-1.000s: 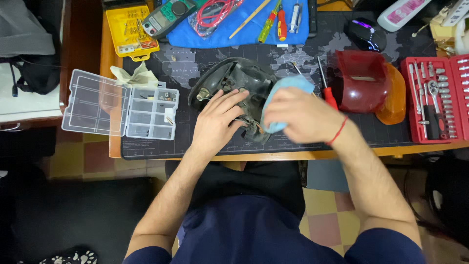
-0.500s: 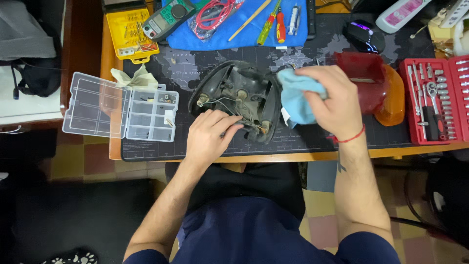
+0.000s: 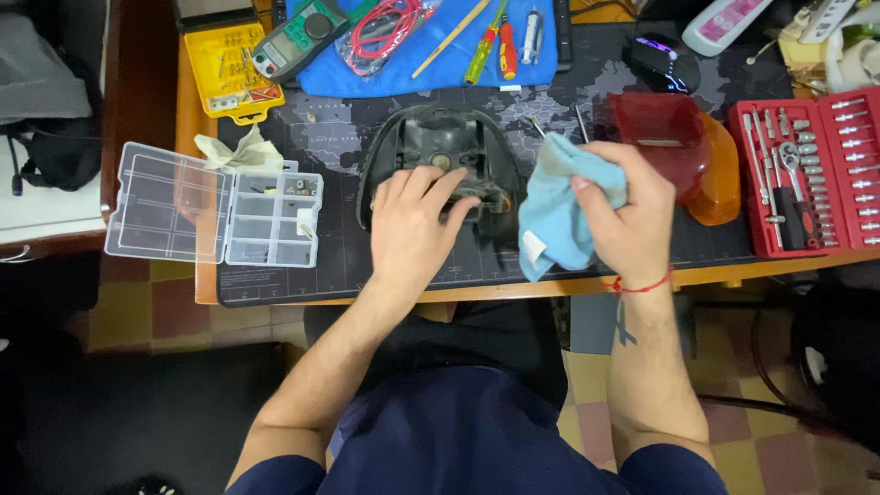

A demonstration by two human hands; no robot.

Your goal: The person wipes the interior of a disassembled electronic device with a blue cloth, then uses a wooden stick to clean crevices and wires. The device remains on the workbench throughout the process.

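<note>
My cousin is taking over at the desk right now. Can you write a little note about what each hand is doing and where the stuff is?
Left hand: pressed flat on the black housing, holding it on the dark desk mat.
Right hand: gripping a light blue cloth just right of the housing, at its edge.
Nearby: red and orange lens cover to the right, red socket set beyond it, clear parts box open on the left.
Done: the housing lies separate from the lens cover.
Left: how clean the housing is cannot be told.

Bright, even overhead light; sharp focus, dark floor edges.
</note>
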